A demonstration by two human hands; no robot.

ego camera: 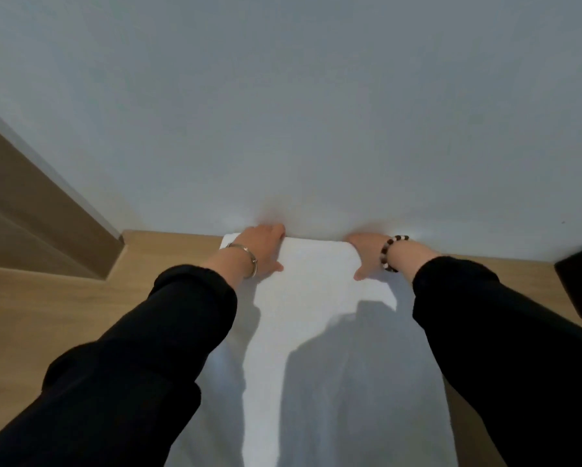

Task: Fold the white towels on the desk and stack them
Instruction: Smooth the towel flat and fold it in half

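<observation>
Towel (313, 332), white, lies lengthwise down the middle of the bench (80, 315), running from the far edge by the wall (316, 96) toward the near edge and out of view at the bottom.

In the head view, the left hand (264, 249) and right hand (367, 256) hold its far end, one at each far corner; the left grip looks closed on the cloth, the right one I cannot tell, fingers hidden. A layer seems to be laid over itself at the far end, so I judge the first fold is under way. No folded stack is visible; further folds and stacking remain.
</observation>
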